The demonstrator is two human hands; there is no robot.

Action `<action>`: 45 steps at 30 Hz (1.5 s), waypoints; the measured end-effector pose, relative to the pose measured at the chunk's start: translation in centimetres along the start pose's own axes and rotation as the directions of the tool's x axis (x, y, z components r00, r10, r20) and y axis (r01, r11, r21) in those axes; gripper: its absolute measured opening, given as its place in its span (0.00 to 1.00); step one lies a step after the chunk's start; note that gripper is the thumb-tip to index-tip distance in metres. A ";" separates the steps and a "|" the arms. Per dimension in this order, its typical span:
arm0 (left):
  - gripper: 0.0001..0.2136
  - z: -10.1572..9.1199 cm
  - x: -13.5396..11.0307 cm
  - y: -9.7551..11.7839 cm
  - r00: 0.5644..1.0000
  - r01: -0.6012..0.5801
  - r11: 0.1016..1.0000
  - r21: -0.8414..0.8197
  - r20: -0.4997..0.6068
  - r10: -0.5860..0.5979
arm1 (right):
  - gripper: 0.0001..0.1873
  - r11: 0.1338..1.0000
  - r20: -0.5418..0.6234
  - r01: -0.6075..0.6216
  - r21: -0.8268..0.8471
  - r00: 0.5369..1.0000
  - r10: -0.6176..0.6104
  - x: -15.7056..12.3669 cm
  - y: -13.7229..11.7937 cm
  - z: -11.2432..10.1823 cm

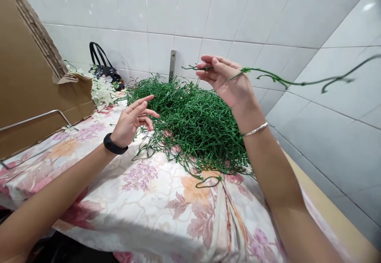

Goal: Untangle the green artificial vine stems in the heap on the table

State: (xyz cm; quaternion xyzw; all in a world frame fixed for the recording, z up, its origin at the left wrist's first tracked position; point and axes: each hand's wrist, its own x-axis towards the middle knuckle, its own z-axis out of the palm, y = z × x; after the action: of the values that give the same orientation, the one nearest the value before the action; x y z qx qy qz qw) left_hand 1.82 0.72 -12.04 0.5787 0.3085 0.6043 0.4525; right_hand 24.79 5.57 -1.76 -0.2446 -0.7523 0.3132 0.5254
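Note:
A large tangled heap of green plastic stems lies on the flower-patterned tablecloth. Above its right side, my right hand is raised with one branching green stem pinched between thumb and fingers. The stem stretches far to the right, and its short end sticks out left of the fingertips. My left hand, with a black band on the wrist, hovers at the heap's left edge. Its fingers are apart and nothing is in them.
A cardboard box stands at the left, with a bent metal wire frame before it. White artificial flowers and a black patterned bag are behind. Pale strips hang over the table's front. Tiled walls close off the back and right.

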 end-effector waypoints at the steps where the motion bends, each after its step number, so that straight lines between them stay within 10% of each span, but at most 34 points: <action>1: 0.20 0.0 0.0 0.0 1.000 0.007 1.000 0.001 0.014 -0.007 | 0.16 1.000 0.027 -0.003 0.008 1.000 0.003 -0.1 -0.1 0.1; 10: 0.19 0.4 -0.2 -0.3 0.987 0.077 0.997 0.022 0.139 -0.079 | 0.20 0.999 0.275 -0.048 -0.022 0.960 0.052 -1.0 -1.3 2.1; 15: 0.17 0.2 -0.1 0.0 0.995 0.059 0.998 -0.014 0.087 -0.058 | 0.16 0.996 0.139 0.086 0.013 0.987 -0.087 -0.3 -1.2 -0.9; 20: 0.16 -0.1 0.1 0.4 0.997 0.073 0.996 -0.056 0.037 -0.071 | 0.11 0.964 -0.241 0.195 -0.182 0.942 -0.236 1.0 0.4 -7.7; 26: 0.14 0.1 -0.2 0.4 0.993 0.109 0.992 -0.063 0.052 -0.105 | 0.07 0.909 -0.466 -0.028 -0.417 0.865 -0.187 2.0 3.9 -13.1; 45: 0.14 -0.2 0.0 -2.4 0.971 0.241 0.966 0.090 -0.011 -0.241 | 0.06 0.853 -0.471 -0.238 -0.466 0.882 -0.011 4.8 6.6 -19.4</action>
State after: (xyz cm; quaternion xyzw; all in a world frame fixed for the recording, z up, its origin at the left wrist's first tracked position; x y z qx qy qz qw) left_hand 2.10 1.76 -14.24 0.5571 0.4035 0.5302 0.4957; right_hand 41.83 17.57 1.36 -0.4866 -0.6466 0.0674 0.5836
